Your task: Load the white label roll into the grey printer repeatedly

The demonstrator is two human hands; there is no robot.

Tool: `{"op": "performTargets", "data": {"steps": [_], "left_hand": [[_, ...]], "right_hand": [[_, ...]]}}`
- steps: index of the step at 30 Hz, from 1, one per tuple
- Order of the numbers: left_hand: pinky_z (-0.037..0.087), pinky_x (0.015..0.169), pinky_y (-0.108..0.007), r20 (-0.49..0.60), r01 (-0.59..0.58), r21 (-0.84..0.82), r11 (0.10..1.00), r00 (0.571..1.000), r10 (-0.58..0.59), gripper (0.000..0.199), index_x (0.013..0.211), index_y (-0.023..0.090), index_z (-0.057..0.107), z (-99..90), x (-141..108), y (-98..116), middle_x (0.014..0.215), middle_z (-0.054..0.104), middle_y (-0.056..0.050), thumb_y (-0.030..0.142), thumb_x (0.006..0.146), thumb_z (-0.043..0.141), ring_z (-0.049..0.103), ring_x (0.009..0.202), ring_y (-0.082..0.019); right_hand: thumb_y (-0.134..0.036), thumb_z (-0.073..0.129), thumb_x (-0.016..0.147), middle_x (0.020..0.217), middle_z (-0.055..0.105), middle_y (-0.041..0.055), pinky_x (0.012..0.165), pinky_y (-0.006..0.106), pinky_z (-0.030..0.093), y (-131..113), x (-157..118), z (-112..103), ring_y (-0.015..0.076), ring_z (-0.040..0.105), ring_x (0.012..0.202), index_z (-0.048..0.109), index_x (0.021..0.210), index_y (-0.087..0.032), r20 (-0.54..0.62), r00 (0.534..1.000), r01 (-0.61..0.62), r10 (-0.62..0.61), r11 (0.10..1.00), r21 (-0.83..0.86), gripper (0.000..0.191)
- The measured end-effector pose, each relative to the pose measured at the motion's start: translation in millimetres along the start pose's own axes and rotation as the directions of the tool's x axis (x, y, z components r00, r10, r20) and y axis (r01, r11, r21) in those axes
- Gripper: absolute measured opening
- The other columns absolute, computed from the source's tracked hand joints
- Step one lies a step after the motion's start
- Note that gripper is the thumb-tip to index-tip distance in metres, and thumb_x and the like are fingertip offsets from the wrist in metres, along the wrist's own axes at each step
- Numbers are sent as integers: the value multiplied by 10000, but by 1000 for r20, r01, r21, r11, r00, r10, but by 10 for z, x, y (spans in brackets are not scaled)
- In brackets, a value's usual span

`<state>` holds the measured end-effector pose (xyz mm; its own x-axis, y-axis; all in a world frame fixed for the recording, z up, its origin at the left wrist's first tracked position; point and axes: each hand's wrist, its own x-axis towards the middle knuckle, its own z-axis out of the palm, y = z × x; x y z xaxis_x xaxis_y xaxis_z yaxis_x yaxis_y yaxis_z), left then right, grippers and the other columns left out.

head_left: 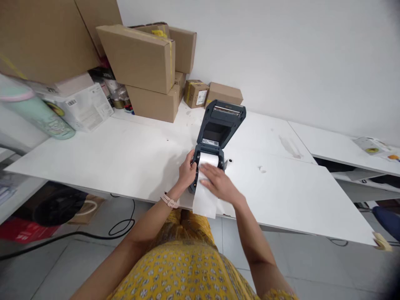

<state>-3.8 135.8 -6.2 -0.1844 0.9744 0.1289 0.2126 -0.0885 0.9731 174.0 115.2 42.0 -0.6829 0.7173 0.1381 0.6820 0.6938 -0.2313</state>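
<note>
A dark label printer [221, 125] stands near the table's front edge with its lid raised. Inside it lies a white paper roll [208, 159], and a strip of white paper [204, 202] runs out over the front edge. My left hand [186, 171] grips the printer's left side, thumb and fingers closed on its housing. Over the paper, just in front of the roll, my right hand [218, 180] lies with its fingers stretched out; it seems to touch the strip.
Cardboard boxes [140, 62] are stacked at the back left, beside a white box [89, 108] and a mint bottle [37, 108]. Right of the printer are a small roll [230, 161] and a paper scrap [262, 169] on the white table [300, 200].
</note>
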Motion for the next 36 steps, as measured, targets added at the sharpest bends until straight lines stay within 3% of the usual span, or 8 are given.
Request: {"op": "performTargets", "data": {"steps": [7,13,18,21,23,26,29,36], "left_hand": [[412,1176,-431,0,-18,11,1000,1000,18,561,1458,223,479,-1,-17,36,1503,558,-85,172,900,453,505,1413,-251],[389,1188,-450,18,-18,11,1000,1000,18,560,1468,211,452,-3,7,22,1525,527,-111,227,911,495,474,1437,-263],[367,1196,-509,90,55,29,998,994,-57,683,1531,229,355,-27,-224,80,1584,449,-138,422,917,583,455,1449,-308],[300,1222,-570,107,33,167,985,993,-51,854,1579,223,255,-47,-399,197,1657,315,-163,465,867,660,281,1543,-353],[200,1258,-587,133,-130,308,943,987,93,800,1575,228,279,-50,-436,309,1706,186,-133,431,886,633,90,1591,-342],[158,1284,-525,469,-472,378,796,839,274,556,1512,229,426,-29,-370,454,1697,237,-81,361,974,476,114,1596,-266],[213,1275,-453,740,-612,346,711,644,194,500,1460,198,510,-10,-278,488,1613,422,-86,377,1024,344,303,1545,-216],[225,1267,-417,795,-656,379,653,591,133,547,1454,168,519,-58,-223,474,1588,460,-89,428,1048,261,340,1527,-203]], "right_hand": [[-377,439,1047,1649,346,114,1240,517,347,-574,-522,352,273,280,1554,332,1585,-208,-179,980,-98,89,994,-46,575],[-379,457,1040,1634,374,128,1216,532,377,-575,-500,325,287,307,1543,363,1568,-201,-179,979,-100,94,995,-22,565],[-373,501,1023,1624,393,133,1196,536,405,-584,-556,289,299,336,1530,367,1561,-189,-187,979,-78,77,997,1,585],[-369,530,1009,1615,409,143,1192,537,414,-611,-596,250,308,353,1521,413,1530,-168,-173,984,-52,52,999,6,571],[-361,550,998,1599,429,163,1184,547,421,-622,-605,219,325,374,1508,457,1497,-147,-161,986,-40,41,999,9,551],[-353,569,984,1500,543,195,1162,571,438,-633,-605,187,346,473,1434,539,1414,-122,-154,987,-41,46,999,32,488],[-325,598,964,1418,610,189,1147,596,447,-655,-607,189,347,523,1381,564,1380,-143,-162,985,-56,63,997,48,456],[-277,630,932,1421,601,194,1185,594,411,-739,-579,276,345,513,1392,555,1400,-137,-185,977,-96,103,994,46,495]]}}
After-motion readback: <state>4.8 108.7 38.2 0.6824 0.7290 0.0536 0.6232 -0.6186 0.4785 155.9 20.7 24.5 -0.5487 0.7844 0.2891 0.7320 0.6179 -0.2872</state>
